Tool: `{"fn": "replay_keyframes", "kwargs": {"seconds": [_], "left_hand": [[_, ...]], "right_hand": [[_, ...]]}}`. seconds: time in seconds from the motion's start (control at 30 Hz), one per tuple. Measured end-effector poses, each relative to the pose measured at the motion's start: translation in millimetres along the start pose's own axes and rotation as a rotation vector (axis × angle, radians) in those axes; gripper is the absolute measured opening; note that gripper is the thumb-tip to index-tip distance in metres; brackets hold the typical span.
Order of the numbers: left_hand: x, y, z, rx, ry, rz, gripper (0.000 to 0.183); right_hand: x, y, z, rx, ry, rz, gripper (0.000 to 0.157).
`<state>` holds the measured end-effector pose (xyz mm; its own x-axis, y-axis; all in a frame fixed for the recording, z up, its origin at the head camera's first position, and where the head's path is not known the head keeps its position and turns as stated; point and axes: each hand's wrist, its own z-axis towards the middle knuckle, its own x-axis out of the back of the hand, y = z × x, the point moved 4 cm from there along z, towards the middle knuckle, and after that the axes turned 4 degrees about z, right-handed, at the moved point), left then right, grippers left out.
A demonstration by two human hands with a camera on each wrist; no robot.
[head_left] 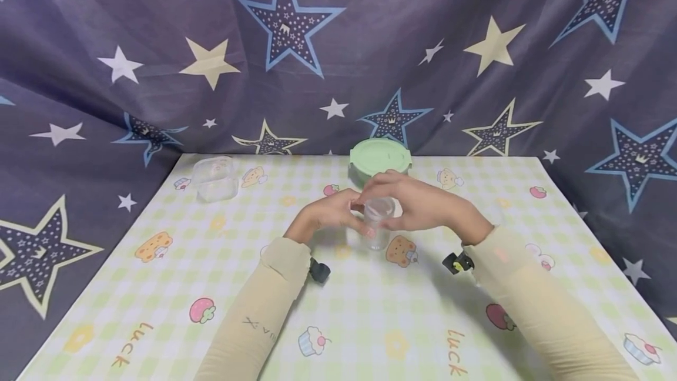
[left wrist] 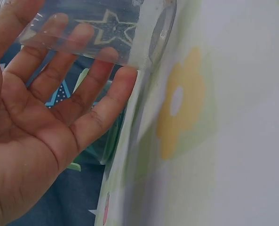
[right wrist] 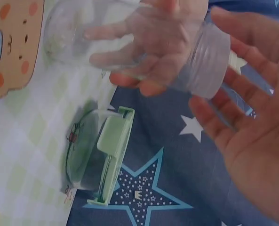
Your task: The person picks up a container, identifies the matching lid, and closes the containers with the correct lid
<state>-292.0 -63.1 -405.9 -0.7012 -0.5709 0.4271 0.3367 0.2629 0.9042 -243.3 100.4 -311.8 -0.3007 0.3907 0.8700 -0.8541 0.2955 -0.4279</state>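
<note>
A clear jar (head_left: 378, 241) stands upright over the tablecloth, between the two hands. My left hand (head_left: 333, 211) holds its body, thumb on the near side and fingers behind. In the left wrist view the fingers of that hand (left wrist: 50, 113) lie along the clear wall. My right hand (head_left: 420, 203) comes from the other side and holds the jar's top, thumb and fingers at opposite edges. The right wrist view shows a translucent screw lid (right wrist: 212, 61) on the jar, with the right fingertips around its rim.
Just behind the hands stands a clear round-cornered container with a green clip lid (head_left: 379, 156). A clear, open-looking plastic box (head_left: 215, 184) sits at the back left. The checked tablecloth (head_left: 370, 310) ends at a dark star-patterned curtain (head_left: 317, 104).
</note>
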Motion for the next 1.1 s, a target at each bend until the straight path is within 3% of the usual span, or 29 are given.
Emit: {"fn": "replay_keyframes", "kwargs": {"seconds": [0.27,0.63,0.93,1.1], "left_hand": [[0.6,0.1,1.3,0.027,0.017,0.021,0.032],[-0.6,2.5,0.7,0.034,0.004,0.007,0.035],[-1.4,2.8,0.2,0.024,-0.017,-0.011,0.040],[-0.9,3.5,0.3,0.018,-0.019,0.006,0.041]], "right_hand": [[2.2,6,0,0.001,-0.059,0.059,0.043],[0.7,0,3,-0.068,-0.021,-0.055,0.036],[1.3,-7,6,-0.026,-0.028,-0.092,0.031],[0.6,-8,7,-0.029,-0.054,-0.069,0.040]]}}
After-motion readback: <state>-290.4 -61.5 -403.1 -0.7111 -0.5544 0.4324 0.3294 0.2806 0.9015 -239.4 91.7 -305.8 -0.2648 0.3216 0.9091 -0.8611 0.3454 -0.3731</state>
